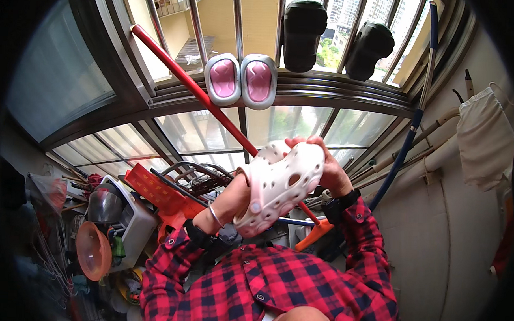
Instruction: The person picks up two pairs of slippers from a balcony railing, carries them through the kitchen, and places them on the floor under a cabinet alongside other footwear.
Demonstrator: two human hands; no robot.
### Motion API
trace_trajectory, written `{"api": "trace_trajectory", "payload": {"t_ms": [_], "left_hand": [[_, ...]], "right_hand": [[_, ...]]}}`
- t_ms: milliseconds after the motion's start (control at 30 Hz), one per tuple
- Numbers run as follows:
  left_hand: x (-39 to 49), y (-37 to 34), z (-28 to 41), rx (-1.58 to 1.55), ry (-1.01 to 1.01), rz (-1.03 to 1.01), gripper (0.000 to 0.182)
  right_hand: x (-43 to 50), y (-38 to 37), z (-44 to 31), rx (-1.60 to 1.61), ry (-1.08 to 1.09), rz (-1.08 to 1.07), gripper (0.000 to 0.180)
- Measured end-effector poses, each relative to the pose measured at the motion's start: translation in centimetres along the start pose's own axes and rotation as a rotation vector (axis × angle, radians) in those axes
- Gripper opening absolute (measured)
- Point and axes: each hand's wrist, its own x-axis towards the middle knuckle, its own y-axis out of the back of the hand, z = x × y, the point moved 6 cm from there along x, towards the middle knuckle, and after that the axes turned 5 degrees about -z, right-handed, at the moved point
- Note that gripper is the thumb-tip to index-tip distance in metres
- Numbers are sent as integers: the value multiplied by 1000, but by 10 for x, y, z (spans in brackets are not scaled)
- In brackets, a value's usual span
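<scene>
A pair of white and pink perforated clogs is held up in front of my chest. The nearer clog point(287, 178) faces me with its holes and strap rivet showing; the other clog point(271, 151) is partly hidden behind it. My left hand point(234, 193) reaches into the heel opening of the nearer clog, its fingers hidden inside. My right hand point(335, 171) grips the toe end, with fingertips showing over the top. Beyond them, a pair of grey slippers with pink soles point(258, 80) leans on the window ledge. Two black shoes point(304, 35) stand upright against the bars.
A red pole point(191, 84) slants behind the clogs. At the left are a white plastic bin point(138, 228), an orange basin point(93, 251) and a red plastic object point(154, 191). A blue pole point(399, 159) and a cloth bag point(483, 138) are at the right.
</scene>
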Motion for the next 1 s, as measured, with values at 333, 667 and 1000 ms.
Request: {"api": "trace_trajectory", "payload": {"t_ms": [333, 667, 1000], "left_hand": [[-20, 74, -4, 794, -358, 460, 36], [-33, 54, 14, 1463, -307, 788, 26], [-33, 41, 25, 1473, -464, 639, 30]], "right_hand": [[9, 0, 0, -193, -171, 115, 56], [-4, -12, 5, -599, -474, 274, 66], [-18, -8, 6, -419, -503, 224, 61]]}}
